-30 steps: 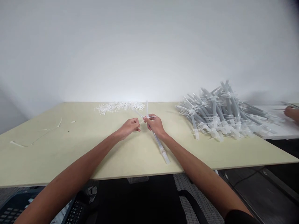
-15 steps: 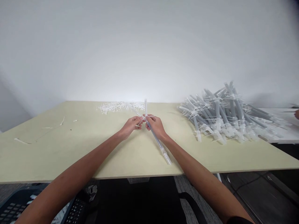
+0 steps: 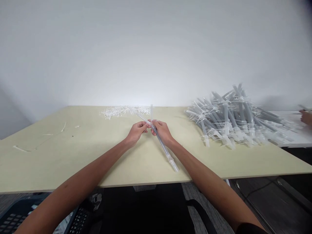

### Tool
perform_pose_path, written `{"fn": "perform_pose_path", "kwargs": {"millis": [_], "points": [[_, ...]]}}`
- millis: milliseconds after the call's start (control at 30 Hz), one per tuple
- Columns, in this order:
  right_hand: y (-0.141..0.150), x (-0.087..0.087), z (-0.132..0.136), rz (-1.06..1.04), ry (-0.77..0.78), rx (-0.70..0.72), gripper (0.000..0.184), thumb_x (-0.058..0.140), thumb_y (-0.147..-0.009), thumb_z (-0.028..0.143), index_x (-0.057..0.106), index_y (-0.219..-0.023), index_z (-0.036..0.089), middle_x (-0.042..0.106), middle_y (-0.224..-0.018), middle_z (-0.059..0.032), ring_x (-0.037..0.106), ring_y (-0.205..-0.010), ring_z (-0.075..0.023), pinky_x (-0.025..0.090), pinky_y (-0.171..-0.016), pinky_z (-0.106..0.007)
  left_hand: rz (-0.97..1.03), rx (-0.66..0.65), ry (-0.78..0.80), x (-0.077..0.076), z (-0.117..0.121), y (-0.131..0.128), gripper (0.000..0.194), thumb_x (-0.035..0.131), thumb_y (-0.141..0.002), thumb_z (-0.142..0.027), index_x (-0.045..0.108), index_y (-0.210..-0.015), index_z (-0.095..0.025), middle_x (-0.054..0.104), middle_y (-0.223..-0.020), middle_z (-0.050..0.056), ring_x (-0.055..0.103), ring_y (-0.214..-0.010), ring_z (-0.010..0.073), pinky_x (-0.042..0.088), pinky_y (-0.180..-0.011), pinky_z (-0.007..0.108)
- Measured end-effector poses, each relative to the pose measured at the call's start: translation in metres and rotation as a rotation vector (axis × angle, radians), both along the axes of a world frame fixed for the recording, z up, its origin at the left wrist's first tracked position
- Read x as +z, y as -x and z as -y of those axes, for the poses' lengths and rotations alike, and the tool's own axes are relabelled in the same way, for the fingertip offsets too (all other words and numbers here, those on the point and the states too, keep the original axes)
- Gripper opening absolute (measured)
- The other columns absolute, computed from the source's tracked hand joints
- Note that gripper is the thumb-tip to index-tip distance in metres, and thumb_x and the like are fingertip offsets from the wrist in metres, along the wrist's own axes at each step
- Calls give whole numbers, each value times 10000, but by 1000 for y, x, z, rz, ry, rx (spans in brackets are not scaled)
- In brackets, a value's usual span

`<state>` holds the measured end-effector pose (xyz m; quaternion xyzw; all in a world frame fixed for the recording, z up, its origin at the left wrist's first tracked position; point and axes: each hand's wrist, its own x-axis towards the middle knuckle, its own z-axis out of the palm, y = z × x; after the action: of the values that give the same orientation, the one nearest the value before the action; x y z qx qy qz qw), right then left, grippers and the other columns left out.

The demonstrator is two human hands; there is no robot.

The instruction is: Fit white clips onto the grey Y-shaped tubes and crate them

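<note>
Both hands meet over the middle of the table around a branched translucent plastic tube. My right hand is closed around it near the joint, where a thin branch points up and another slants to the upper left. The longer grey length slopes down toward me and ends in a clear connector. My left hand is closed, fingertips pinching at the same joint from the left. A thin white strip, like a cable tie, shows by the right fingers; which fingers hold it is hidden.
A heap of similar grey tubes with clear ends lies on the right. Behind my hands spreads a pile of white cable ties. Loose white strips lie at left. Another person's hand shows at far right; a dark basket stands below the table.
My hands stay at the joint, with the fingers shifting slightly and the upper-left branch showing more plainly. The other person's hand has come further into view at the right.
</note>
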<state>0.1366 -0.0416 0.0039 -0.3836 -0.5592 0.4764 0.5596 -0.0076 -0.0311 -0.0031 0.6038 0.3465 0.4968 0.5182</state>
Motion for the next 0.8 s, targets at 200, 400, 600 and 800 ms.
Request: {"fn": "perform_pose_path", "kwargs": {"millis": [200, 400, 600, 800], "points": [[-1, 2, 1, -34, 54, 51, 323, 528, -777, 418, 648, -863, 130, 591, -609, -26, 469, -430, -89, 369, -416, -228, -38, -34, -51, -1, -2, 1, 234, 591, -745, -387, 616, -780, -156, 626, -856, 51, 527, -764, 138, 400, -737, 278], [-1, -1, 0, -58, 96, 53, 366, 531, -785, 469, 627, -923, 144, 586, -636, -27, 462, -426, -87, 349, -378, -218, -43, 32, -36, -6, 1, -2, 290, 572, -768, -447, 570, -764, -157, 528, -706, 10, 487, -654, 119, 410, -700, 290], [-3, 1, -1, -126, 119, 143, 353, 564, -766, 476, 619, -843, 136, 531, -592, -10, 434, -441, -77, 299, -372, -201, -54, -187, 28, -10, 2, 0, 358, 459, -826, -491, 553, -743, -155, 509, -676, 19, 468, -611, 125, 394, -635, 288], [-6, 2, -2, -122, 130, 151, 322, 646, -708, 420, 627, -819, 118, 490, -626, 11, 402, -446, -51, 270, -364, -189, -183, -124, -99, -9, 2, 3, 343, 433, -838, -437, 496, -631, -171, 410, -541, -24, 408, -551, 116, 337, -590, 262]]}}
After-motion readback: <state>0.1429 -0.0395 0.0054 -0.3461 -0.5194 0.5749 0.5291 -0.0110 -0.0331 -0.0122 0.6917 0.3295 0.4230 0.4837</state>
